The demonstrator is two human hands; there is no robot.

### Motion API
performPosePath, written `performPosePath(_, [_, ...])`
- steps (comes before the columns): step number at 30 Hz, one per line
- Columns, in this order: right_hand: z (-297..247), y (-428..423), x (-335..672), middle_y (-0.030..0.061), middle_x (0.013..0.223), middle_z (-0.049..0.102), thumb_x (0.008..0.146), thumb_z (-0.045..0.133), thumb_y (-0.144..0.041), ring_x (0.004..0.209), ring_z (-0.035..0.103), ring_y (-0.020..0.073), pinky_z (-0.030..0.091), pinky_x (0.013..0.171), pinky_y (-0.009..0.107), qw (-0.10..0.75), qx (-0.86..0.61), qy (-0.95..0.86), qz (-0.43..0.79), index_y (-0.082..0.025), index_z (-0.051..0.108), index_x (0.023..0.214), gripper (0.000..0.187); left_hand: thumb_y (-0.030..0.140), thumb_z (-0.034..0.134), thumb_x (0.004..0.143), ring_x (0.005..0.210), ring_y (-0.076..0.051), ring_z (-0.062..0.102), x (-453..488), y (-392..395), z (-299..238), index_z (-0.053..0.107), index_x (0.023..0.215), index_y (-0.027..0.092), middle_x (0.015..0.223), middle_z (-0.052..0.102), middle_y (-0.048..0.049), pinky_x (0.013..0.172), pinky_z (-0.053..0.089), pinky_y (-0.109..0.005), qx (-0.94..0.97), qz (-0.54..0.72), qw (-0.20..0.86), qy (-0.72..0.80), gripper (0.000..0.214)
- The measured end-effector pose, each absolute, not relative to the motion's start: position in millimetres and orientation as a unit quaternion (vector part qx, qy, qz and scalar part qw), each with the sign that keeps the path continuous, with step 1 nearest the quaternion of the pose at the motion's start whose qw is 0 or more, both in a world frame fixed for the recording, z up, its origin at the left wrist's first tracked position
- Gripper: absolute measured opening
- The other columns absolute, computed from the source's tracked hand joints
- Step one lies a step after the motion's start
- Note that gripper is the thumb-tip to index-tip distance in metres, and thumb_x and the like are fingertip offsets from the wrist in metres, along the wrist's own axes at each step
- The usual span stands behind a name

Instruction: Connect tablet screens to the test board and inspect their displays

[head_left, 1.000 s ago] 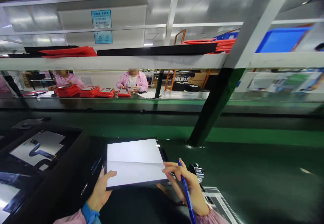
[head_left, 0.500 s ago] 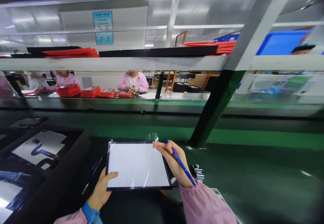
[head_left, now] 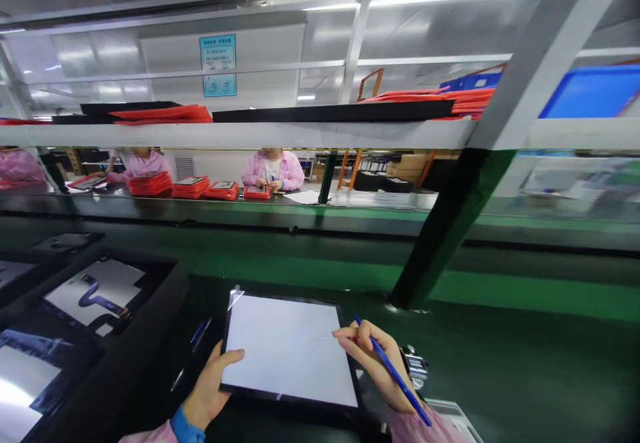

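The left hand (head_left: pixel 207 386) pinched the left edge of a white screen (head_left: pixel 290 349), thumb on its face, other fingers hidden beneath. The screen lay between both hands. By its right edge, the right hand (head_left: pixel 377 357) gripped a blue pen (head_left: pixel 395 379), thumb and forefinger nearly together; I couldn't tell whether they touched the screen. A black tray (head_left: pixel 145 339) stood leftward. Farther off, red stacks (head_left: pixel 191 187) sat near a co-worker (head_left: pixel 287 169) in pink.

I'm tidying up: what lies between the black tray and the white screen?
The head view shows a slim pen-like item, partly blue, between the black tray and the white screen.
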State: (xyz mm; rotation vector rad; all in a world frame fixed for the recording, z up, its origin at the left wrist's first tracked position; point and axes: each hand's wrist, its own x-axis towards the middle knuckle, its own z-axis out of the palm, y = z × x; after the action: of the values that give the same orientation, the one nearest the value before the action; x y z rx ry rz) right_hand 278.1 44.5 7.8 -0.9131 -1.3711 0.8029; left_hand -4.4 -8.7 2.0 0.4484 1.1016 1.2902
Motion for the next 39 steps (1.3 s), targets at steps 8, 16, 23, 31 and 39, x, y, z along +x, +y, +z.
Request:
performPosePath(8, [6.3, 50.0, 280.7, 0.0046, 0.065, 0.068, 0.066, 0.078, -0.042, 0.064, 0.065, 0.0244, 0.052, 0.065, 0.037, 0.588, -0.406, -0.603, 0.353, -0.023, 0.036, 0.056, 0.047, 0.009, 0.064, 0.076, 0.088, -0.027, 0.071, -4.2, -9.5, 7.0, 0.037, 0.137, 0.011, 0.089, 0.076, -0.0085, 0.088, 0.052, -0.040, 0.159, 0.565, 0.666, 0.460, 0.067])
performPosePath(16, [-5.1, 49.5, 271.3, -0.0005, 0.054, 0.059, 0.061, 0.081, -0.039, 0.054, 0.061, 0.0216, 0.048, 0.051, 0.031, 0.636, -0.430, -0.544, 0.340, -0.024, 0.034, 0.057, 0.050, 0.030, 0.071, 0.079, 0.111, -0.031, 0.063, -7.9, -10.6, 0.8, 0.039, 0.140, 0.014, 0.113, 0.071, -0.0135, 0.102, 0.042, -0.044, 0.151, 0.562, 0.722, 0.373, 0.070])
performPosePath(23, [-26.5, 56.4, 271.7, 0.0026, 0.084, 0.066, 0.085, 0.065, -0.040, 0.070, 0.063, 0.0162, 0.054, 0.059, 0.029, 0.675, -0.442, -0.503, 0.309, -0.018, 0.060, 0.082, 0.023, 0.057, 0.055, 0.083, 0.107, -0.037, 0.064, 0.5, -9.3, 15.5, 0.053, 0.131, 0.011, 0.111, 0.071, -0.0156, 0.099, 0.043, -0.050, 0.137, 0.515, 0.780, 0.328, 0.066])
performPosePath(31, [-40.8, 53.5, 273.1, 0.0078, 0.117, 0.059, 0.093, 0.056, -0.033, 0.097, 0.061, 0.0198, 0.054, 0.081, 0.039, 0.692, -0.454, -0.497, 0.261, -0.018, 0.057, 0.116, 0.028, 0.058, 0.066, 0.074, 0.093, -0.033, 0.070, -2.3, -6.5, 12.6, 0.056, 0.126, 0.015, 0.104, 0.074, -0.0118, 0.089, 0.050, -0.046, 0.105, 0.489, 0.739, 0.452, 0.068])
performPosePath(39, [-37.7, 39.4, 297.1, 0.0048, 0.092, 0.067, 0.090, 0.057, -0.044, 0.082, 0.064, 0.0187, 0.055, 0.070, 0.035, 0.697, -0.451, -0.509, 0.227, -0.021, 0.063, 0.091, 0.024, 0.068, 0.060, 0.072, 0.096, -0.035, 0.069, -4.5, -6.0, 19.2, 0.052, 0.129, 0.015, 0.107, 0.072, -0.0146, 0.090, 0.050, -0.048, 0.096, 0.474, 0.745, 0.460, 0.078])
